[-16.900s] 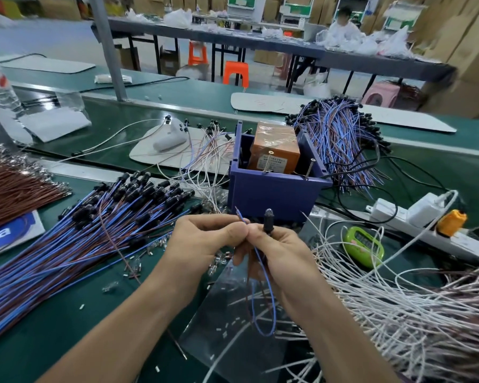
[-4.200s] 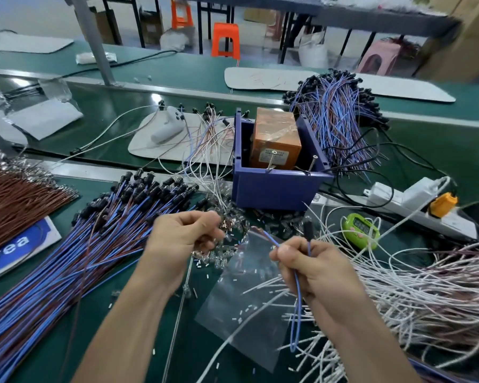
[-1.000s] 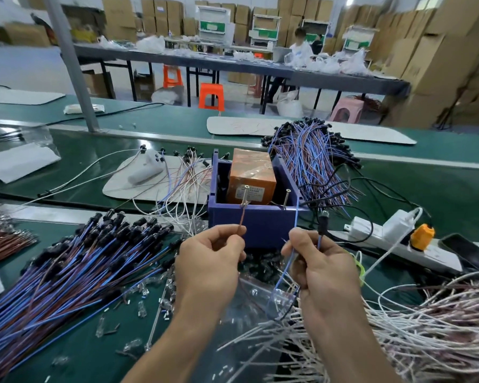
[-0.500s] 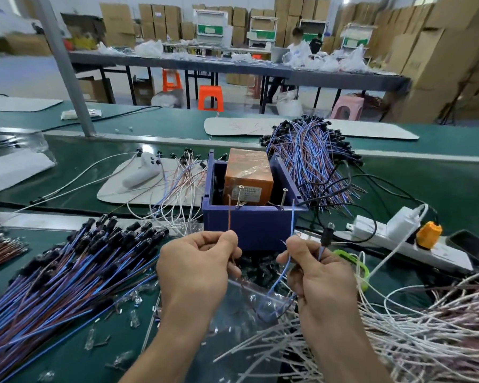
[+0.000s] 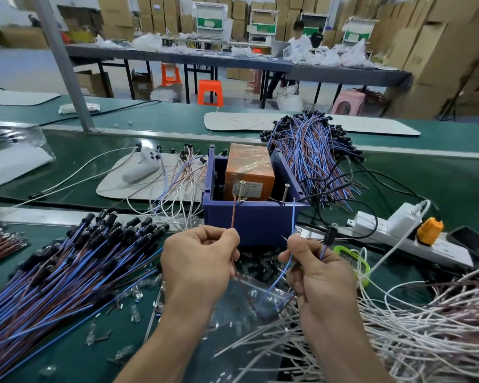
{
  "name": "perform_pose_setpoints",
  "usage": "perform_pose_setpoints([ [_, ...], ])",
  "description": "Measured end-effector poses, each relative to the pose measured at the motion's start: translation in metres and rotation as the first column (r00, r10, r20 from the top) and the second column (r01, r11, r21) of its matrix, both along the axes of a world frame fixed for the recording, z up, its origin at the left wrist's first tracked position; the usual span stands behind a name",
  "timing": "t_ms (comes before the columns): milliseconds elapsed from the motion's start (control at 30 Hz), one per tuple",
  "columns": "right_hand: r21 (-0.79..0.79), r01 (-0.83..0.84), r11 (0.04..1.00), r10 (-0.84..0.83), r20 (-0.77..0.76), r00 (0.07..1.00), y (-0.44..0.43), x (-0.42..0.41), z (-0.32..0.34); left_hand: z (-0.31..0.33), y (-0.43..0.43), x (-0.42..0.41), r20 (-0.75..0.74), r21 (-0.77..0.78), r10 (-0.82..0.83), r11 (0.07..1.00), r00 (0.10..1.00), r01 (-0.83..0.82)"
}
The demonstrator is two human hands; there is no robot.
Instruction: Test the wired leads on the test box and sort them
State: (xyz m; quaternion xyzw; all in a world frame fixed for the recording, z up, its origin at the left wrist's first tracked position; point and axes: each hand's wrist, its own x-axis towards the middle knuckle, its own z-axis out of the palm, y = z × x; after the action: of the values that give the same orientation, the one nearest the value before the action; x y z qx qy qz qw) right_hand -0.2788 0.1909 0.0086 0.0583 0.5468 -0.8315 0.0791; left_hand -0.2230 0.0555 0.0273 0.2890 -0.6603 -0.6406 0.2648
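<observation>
**Lead held in both hands at the front of the test box**

Nearest you, by the tabletop's near edge, a clear plastic bag (image 5: 233, 305) lies flat beneath your wrists. A tangle of white wires (image 5: 415, 333) spreads over the near right corner.

Just above the bag, your left hand (image 5: 199, 269) is curled and pinches the brown wire (image 5: 233, 214) between thumb and forefinger. Your right hand (image 5: 318, 275) is curled as well and pinches the blue wire (image 5: 293, 217). The two wires belong to one lead (image 5: 278, 276), which sags in a loop between your hands, down over the bag. Its black holder (image 5: 329, 235) stands up out of your right hand, on that hand's right side.

Both wire ends rise in front of the purple test box (image 5: 255, 222), which sits just beyond your knuckles near the middle of the tabletop. The brown end reaches up beside the left screw (image 5: 242, 187) and the blue end beside the right screw (image 5: 285, 190). Whether either one touches its screw, you cannot tell from here. An orange block (image 5: 249, 172) sits inside the box.

To your left, a thick bundle of blue and brown leads (image 5: 67, 275) fans toward the left edge. To your right lie a green timer (image 5: 353, 262) and a white power strip (image 5: 398, 233). Behind the box, a second bundle (image 5: 310, 150) rests toward the far edge.
</observation>
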Motion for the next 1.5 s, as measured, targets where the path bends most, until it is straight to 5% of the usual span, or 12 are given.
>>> perform_pose_setpoints([
  [1500, 0.026, 0.036, 0.999, -0.037, 0.034, 0.999, 0.011, 0.002, -0.003, -0.004, -0.006, -0.008, -0.021, -0.009, -0.04, 0.999, 0.999, 0.04],
])
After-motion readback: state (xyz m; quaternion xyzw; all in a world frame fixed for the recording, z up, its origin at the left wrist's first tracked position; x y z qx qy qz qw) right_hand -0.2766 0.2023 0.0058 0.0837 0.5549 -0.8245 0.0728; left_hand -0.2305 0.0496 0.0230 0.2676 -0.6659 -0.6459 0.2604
